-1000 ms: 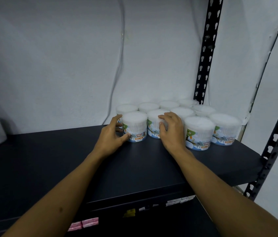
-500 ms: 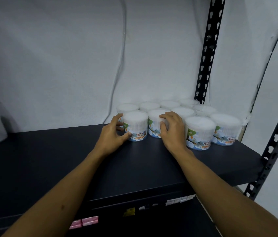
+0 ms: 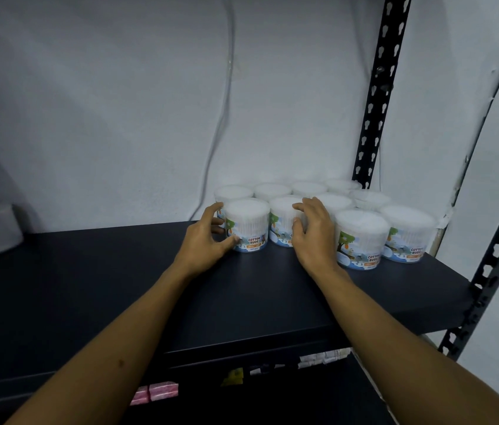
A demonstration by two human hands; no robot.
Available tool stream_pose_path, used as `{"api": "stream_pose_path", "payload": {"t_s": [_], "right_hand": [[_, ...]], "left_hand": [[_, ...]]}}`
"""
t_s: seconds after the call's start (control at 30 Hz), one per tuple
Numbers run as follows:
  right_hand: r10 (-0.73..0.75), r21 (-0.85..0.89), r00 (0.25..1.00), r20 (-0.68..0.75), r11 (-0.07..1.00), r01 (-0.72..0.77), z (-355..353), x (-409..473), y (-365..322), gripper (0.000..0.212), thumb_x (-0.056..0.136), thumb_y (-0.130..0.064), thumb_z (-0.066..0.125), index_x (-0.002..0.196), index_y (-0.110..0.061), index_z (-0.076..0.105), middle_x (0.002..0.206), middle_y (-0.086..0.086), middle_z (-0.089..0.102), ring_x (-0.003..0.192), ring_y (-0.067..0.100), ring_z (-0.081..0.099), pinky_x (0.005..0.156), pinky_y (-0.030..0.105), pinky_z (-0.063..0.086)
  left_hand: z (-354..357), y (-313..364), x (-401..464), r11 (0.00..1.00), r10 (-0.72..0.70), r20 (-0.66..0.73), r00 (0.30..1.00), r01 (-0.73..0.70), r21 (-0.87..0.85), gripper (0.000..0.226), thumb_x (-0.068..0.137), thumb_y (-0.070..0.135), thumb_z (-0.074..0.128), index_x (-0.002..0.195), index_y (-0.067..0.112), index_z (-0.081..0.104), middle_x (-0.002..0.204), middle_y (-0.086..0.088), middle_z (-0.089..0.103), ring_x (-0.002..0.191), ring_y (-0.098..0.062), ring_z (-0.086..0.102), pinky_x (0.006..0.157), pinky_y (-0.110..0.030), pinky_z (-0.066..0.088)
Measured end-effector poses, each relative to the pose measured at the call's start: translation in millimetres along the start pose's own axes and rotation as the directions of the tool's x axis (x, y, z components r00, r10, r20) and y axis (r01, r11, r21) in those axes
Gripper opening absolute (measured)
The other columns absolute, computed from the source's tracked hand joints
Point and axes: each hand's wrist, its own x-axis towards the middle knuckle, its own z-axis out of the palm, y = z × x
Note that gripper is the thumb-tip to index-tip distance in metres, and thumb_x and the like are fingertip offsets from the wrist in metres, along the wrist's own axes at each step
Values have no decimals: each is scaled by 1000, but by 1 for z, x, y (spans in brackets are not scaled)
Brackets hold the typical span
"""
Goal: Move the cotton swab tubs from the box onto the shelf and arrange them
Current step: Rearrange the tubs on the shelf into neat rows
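Gripping the front-left tub (image 3: 246, 225) on the shelf (image 3: 89, 286), the left hand (image 3: 202, 240) curled round it while the right hand (image 3: 314, 237) clasped the next tub (image 3: 282, 223).

A white wall (image 3: 119, 102) with a thin cable (image 3: 225, 96) on it. Black metal posts (image 3: 378, 87) stand up. Dim light.
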Motion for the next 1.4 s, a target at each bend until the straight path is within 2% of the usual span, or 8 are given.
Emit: {"api": "stream_pose_path", "payload": {"t_s": [0.1, 0.27, 0.33, 0.5, 0.8, 1.13, 1.27, 1.4], "right_hand": [[-33, -26, 997, -69, 999, 31, -3, -3, -5, 28, 87, 1, 54, 113, -2, 63, 132, 16, 54, 129, 30, 43, 106, 25, 26], [-168, -39, 985, -30, 985, 167, -1, -12, -20, 27, 84, 1, 55, 109, -3, 63, 119, 13, 59, 117, 27, 48, 99, 19, 30], [-246, -30, 968, 43, 969, 247, 3, -19, -28, 28, 83, 1, 55, 110, -5, 62, 117, 11, 60, 113, 23, 48, 97, 21, 33], [-333, -5, 854, 400, 931, 365, 17, -37, -46, 27, 88, -10, 56, 114, -12, 62, 111, 2, 60, 108, 19, 47, 88, 35, 45], [-416, 95, 762, 496, 899, 428, 59, -64, -113, 28, 92, -23, 54, 117, -13, 61, 120, 2, 59, 113, 19, 48, 92, 37, 46], [-487, 211, 615, 621, 859, 467, 152, -83, -202, 32, 95, -26, 48, 124, -16, 57, 129, 0, 55, 119, 17, 46, 94, 36, 46], [-502, 243, 590, 633, 852, 463, 194, -84, -231, 32, 94, -26, 48, 124, -15, 56, 129, 2, 54, 119, 18, 46, 93, 37, 47], [-513, 267, 602, 612, 851, 453, 235, -81, -255, 33, 94, -26, 49, 125, -15, 55, 131, 2, 53, 121, 18, 44, 93, 36, 47]], "left_hand": [[-6, 1, -7, 1000, -30, -17, 999, 30, 0, 71, 80, 27, 75, 140, 29, 36, 111, 7, 55, 99, -4, 58, 77, -11, 42], [-24, -6, -21, 994, -56, -41, 998, 59, 91, 60, 85, 23, 69, 139, 22, 40, 118, -3, 58, 104, -11, 58, 85, -22, 44], [-36, -10, -28, 989, -55, -30, 998, 59, 136, 55, 87, 23, 67, 136, 22, 43, 119, -3, 58, 105, -11, 57, 86, -23, 46], [-78, -23, -51, 962, -47, -14, 999, 49, 269, 42, 89, 23, 65, 129, 20, 52, 121, -3, 59, 108, -12, 56, 91, -30, 50], [-165, -56, -91, 821, -104, -3, 995, 88, 565, 33, 90, 25, 61, 122, 19, 57, 119, -1, 61, 100, -14, 59, 87, -33, 51], [-265, -86, -146, 659, -81, -251, 965, 241, 713, 27, 88, 17, 60, 114, 8, 62, 112, -10, 62, 101, -25, 58, 78, -40, 53], [-286, -92, -157, 579, 31, -370, 928, 285, 764, 23, 84, 12, 63, 106, 5, 64, 105, -14, 59, 101, -31, 53, 64, -38, 50], [-303, -105, -157, 497, 101, -438, 893, 336, 800, 31, 79, 14, 67, 108, 5, 61, 107, -18, 55, 98, -36, 50, 71, -44, 51]]}}
